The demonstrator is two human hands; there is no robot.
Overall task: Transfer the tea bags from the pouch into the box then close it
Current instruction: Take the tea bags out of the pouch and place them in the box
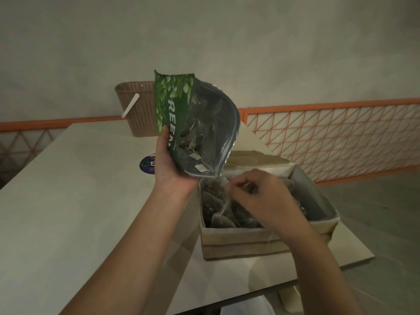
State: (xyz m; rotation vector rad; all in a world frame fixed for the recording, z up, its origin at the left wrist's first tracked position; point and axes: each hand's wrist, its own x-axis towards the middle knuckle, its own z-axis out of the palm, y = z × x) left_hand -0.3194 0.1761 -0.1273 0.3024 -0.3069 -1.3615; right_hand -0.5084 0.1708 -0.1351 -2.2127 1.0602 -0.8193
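Holding pouch point(181, 123) (left fingers point(164, 135)), above box point(238, 242)

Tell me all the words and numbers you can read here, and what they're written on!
"REEN" in big white letters on the green pouch; the word's start is cut off at the pouch's fold, and the left hand hides what follows.
"5" in white on the round dark sticker on the table; the small print under it is too blurred to read.
The box shows no readable text.

Dim room, plain wall point(250, 42), pale table point(68, 212), orange lattice railing point(341, 133)
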